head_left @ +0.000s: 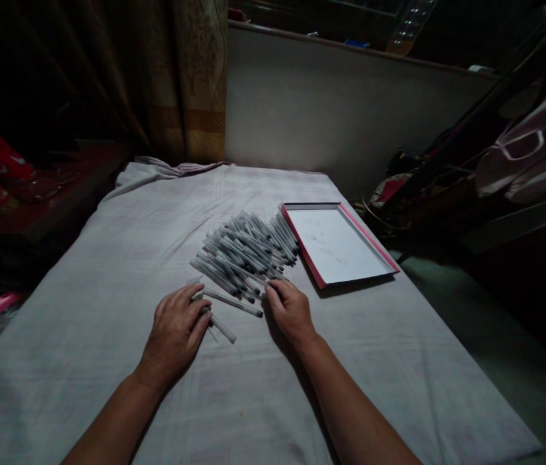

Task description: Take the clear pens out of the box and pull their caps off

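Several clear-barrelled pens with dark tips lie in a heap [244, 245] on the cloth-covered table. My left hand [175, 324] is at the near left of the heap, its fingers curled around a few pens. One pale pen [223, 328] sticks out from under these fingers toward me, and another pen [234, 302] points right from the fingertips. At the near right edge of the heap, my right hand [291, 310] pinches the end of a pen; its fingers partly hide it. Right of the heap lies a shallow box lid [301, 248] with pink-red sides and a white inside.
A pale checked cloth [108, 310] covers the table. Behind it are a patterned curtain [200, 84] and a grey wall [302, 103]. On the left stands a dark red side table [70, 187]. A plastic bottle [408, 29] is on the ledge at the back.
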Demonstrator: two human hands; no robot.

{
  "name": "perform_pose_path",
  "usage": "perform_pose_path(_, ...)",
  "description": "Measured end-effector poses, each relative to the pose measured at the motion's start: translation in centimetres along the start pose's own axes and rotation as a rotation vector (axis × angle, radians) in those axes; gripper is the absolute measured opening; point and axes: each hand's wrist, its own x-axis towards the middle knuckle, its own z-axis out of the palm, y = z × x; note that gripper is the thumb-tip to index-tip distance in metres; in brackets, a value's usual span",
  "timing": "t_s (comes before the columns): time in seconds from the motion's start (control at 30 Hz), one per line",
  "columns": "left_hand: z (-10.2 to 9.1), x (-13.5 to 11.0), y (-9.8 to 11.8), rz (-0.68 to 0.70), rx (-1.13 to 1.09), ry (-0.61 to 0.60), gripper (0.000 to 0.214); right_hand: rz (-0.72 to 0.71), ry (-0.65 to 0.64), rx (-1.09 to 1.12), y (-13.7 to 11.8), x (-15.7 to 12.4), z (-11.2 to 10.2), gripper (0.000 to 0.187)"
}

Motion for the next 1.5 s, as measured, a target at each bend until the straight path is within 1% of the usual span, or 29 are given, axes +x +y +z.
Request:
perform_pose_path(0.07,-0.4,-0.1,0.0,-0.008,-0.006,0.094,0.023,-0.009,0.036,0.114,-0.7,-0.5,-0.6,0.026)
perform_pose_path(0.1,-0.7,-0.2,0.1,-0.005,-0.002,0.152,0.025,-0.025,0.021,0.150,-1.2,-0.8,-0.8,0.026)
perform_pose_path(0.17,-1.0,-0.2,0.4,0.015,0.021,0.237,0.032,-0.078,-0.069,0.198,-2.3,-1.6,-1.1,0.027)
perform_pose_path(0.2,-1.1,-0.2,0.6,0.032,0.038,0.251,0.035,-0.107,-0.126,0.219,-2.8,-1.9,-1.0,0.028)
perform_pose_path(0.27,-1.2,-0.3,0.7,0.067,0.067,0.225,0.037,-0.145,-0.222,0.259,-3.6,-2.5,-0.7,0.031)
perform_pose_path(0.33,-1.2,-0.4,0.6,0.085,0.072,0.176,0.030,-0.131,-0.263,0.292,-3.8,-2.9,-0.3,0.035)
perform_pose_path(0.43,-1.3,-0.9,0.2,0.096,0.020,0.114,0.020,-0.027,-0.252,0.352,-3.5,-3.0,0.2,0.039)
perform_pose_path(0.5,-1.4,-1.2,0.1,0.107,-0.026,0.082,0.020,0.045,-0.245,0.403,-3.1,-2.9,0.3,0.040)
perform_pose_path(0.57,-1.6,-1.2,0.3,0.120,-0.061,0.060,0.020,0.083,-0.238,0.445,-2.9,-2.8,0.3,0.039)
perform_pose_path(0.7,-1.9,-1.0,0.7,0.147,-0.107,0.029,0.021,0.065,-0.207,0.468,-2.8,-2.7,0.2,0.034)
perform_pose_path(0.8,-1.9,-0.9,0.7,0.135,-0.116,0.010,0.022,0.036,-0.218,0.475,-2.7,-2.6,0.2,0.030)
perform_pose_path(0.9,-1.9,-1.0,0.4,0.123,-0.122,-0.013,0.023,0.045,-0.233,0.510,-2.4,-2.6,0.2,0.024)
perform_pose_path(1.17,-1.8,-1.0,0.0,0.136,-0.140,-0.014,0.022,0.079,-0.257,0.604,-1.9,-2.7,0.1,0.018)
perform_pose_path(1.23,-1.9,-0.9,0.0,0.134,-0.139,-0.014,0.022,0.122,-0.270,0.652,-1.9,-2.8,0.2,0.021)
perform_pose_path(1.3,-1.9,-0.9,0.0,0.137,-0.138,-0.009,0.022,0.210,-0.293,0.709,-1.9,-2.9,0.4,0.027)
perform_pose_path(1.37,-1.9,-0.9,0.1,0.142,-0.141,-0.004,0.021,0.295,-0.292,0.722,-2.0,-2.9,0.6,0.029)
perform_pose_path(1.43,-1.8,-0.9,0.2,0.145,-0.143,-0.008,0.021,0.325,-0.268,0.680,-2.1,-2.8,0.6,0.029)
perform_pose_path(1.5,-1.7,-0.9,0.2,0.149,-0.147,-0.013,0.022,0.319,-0.245,0.650,-2.3,-2.7,0.4,0.028)
